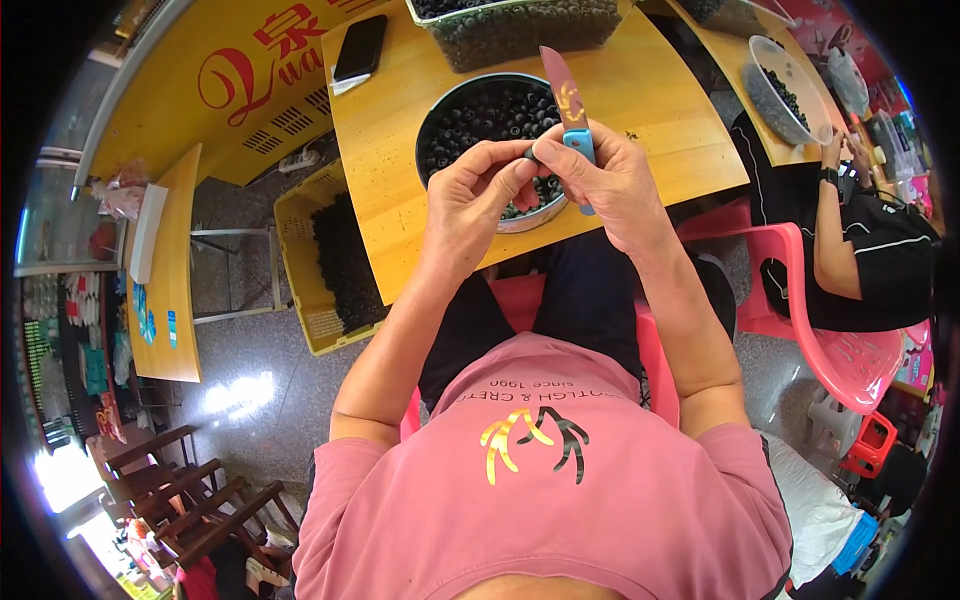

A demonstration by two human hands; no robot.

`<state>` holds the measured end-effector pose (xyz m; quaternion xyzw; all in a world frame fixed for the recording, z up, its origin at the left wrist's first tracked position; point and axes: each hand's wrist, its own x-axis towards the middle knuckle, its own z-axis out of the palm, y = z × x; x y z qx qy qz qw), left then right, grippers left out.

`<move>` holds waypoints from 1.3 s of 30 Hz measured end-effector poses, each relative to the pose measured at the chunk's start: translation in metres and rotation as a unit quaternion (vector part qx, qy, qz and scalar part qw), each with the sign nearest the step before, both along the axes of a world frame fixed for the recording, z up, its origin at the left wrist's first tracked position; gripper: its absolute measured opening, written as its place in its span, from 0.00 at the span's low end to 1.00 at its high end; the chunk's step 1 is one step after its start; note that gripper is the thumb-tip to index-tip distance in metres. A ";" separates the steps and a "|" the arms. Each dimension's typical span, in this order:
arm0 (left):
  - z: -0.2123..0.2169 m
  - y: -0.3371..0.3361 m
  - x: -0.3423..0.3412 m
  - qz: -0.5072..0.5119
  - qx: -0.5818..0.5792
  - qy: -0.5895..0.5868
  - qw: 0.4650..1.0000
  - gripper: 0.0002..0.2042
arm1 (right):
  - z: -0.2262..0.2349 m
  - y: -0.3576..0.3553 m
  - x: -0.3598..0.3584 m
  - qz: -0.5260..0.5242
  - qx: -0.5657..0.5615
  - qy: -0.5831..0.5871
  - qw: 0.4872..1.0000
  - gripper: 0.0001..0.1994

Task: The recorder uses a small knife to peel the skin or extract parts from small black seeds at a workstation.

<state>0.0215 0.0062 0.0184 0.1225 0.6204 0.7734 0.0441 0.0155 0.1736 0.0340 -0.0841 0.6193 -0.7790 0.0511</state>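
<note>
Over the near side of a round bowl [540, 216], my two hands meet. Between the fingertips of my left hand [462, 205] is a small dark round piece [531, 155], whose kind I cannot make out. My right hand [622, 190] is closed around the blue handle [579, 146] of a small knife, its thumb touching near the piece. The knife's reddish blade [562, 85] points up and away, with a gold pattern on it. Many similar dark round pieces [490, 125] fill the bowl.
A clear bin [520, 48] of dark pieces stands beyond the bowl on the wooden table [390, 170]. At far left lies a black phone [361, 47]. A yellow crate [296, 230] stands below, left. Rightward, another person [845, 230] sits by a pink chair [795, 290] and a clear tub [765, 95].
</note>
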 end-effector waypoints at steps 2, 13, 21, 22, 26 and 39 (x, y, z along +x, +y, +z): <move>0.000 0.000 0.000 0.001 -0.006 -0.004 1.000 0.10 | 0.002 0.000 0.000 0.002 -0.002 -0.009 1.000 0.08; -0.011 -0.003 -0.004 0.007 0.077 -0.040 0.996 0.09 | -0.006 0.002 -0.001 -0.062 0.142 0.154 0.976 0.10; -0.011 0.000 -0.003 0.002 0.089 -0.017 0.996 0.08 | -0.005 0.005 0.006 -0.114 0.374 0.335 0.857 0.06; -0.012 0.001 -0.003 0.004 0.088 -0.015 0.996 0.07 | -0.005 0.005 0.006 -0.114 0.374 0.334 0.857 0.06; -0.012 -0.001 -0.002 0.015 0.074 -0.010 0.997 0.07 | -0.005 0.004 0.006 -0.128 0.390 0.352 0.841 0.06; -0.010 -0.004 0.001 0.022 0.102 0.013 0.994 0.07 | 0.003 -0.002 0.008 -0.126 0.386 0.358 0.841 0.06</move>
